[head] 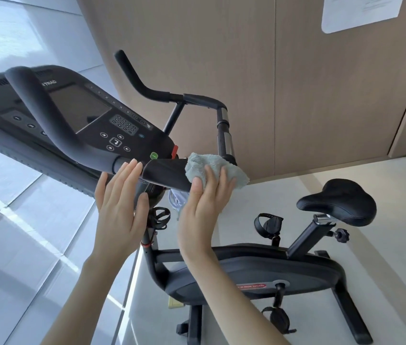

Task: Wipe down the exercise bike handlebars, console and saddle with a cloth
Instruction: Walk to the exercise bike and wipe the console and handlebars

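Observation:
A black exercise bike stands before me. Its console [80,113] with a dark screen and keypad tilts at the upper left. The near handlebar [55,115] curves across it, and the far handlebar [162,94] rises behind. My right hand [203,207] presses a pale grey-green cloth [211,168] with straight fingers against the black bar end below the console. My left hand [119,202] lies flat with straight fingers on the handlebar joint beside it, holding nothing. The black saddle [338,202] sits at the right, apart from both hands.
A tan panelled wall stands behind the bike, with a white paper sheet [361,11] on it. Two pedals [269,224] with straps, a bottle cage [159,217] and the flywheel cover [259,275] lie below. The bike's feet rest on a pale floor; glossy tiles spread at left.

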A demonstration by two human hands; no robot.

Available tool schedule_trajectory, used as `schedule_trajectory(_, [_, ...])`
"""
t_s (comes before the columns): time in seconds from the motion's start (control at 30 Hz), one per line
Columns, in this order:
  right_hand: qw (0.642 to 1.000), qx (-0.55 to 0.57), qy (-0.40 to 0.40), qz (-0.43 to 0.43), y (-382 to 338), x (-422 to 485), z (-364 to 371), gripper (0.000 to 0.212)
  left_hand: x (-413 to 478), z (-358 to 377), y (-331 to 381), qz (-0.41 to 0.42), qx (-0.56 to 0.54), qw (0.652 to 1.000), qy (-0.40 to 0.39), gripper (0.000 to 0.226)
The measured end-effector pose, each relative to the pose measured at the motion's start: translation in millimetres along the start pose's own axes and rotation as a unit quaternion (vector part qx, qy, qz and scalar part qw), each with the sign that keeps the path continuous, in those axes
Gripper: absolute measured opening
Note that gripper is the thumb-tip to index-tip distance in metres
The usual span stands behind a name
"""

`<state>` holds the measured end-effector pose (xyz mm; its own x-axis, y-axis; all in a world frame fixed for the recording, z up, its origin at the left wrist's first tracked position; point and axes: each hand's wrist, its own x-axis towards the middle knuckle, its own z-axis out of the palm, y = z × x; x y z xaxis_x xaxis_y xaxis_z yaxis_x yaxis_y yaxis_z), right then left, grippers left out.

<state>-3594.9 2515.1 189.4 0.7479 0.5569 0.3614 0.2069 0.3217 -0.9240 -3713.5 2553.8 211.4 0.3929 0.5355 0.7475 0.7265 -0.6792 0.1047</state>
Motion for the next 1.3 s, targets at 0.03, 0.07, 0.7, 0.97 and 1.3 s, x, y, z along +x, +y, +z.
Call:
schedule_trajectory(0.03, [1.000, -0.019, 0.000, -0.013, -1, -6, 3, 0.039, -1, -1, -1, -0.002, -0.003, 1.000, 0.003, 0.047])
schedule_trajectory(0.07, [0.999, -0.041, 0.002, -0.027, -2, -9, 3, 0.039, -1, -2, -2, -0.003, -0.006, 1.000, 0.006, 0.046])
schedule_trajectory(0.7, [0.986, 0.023, -0.058, -0.157, -26, 67, -53, 0.039, 7, 10, 15, -0.030, -0.040, 0.999, 0.002, 0.047])
schedule_trajectory(0.97, [0.875, -0.254, -0.342, -0.229, 8, 117, -44, 0.038, 6, 10, 19, -0.027, -0.011, 1.000, -0.010, 0.049])
schedule_trajectory(1.3, [0.823, -0.268, -0.433, -0.253, -24, 120, -5, 0.037, 5, 9, 13, -0.072, -0.016, 0.996, 0.048, 0.047])
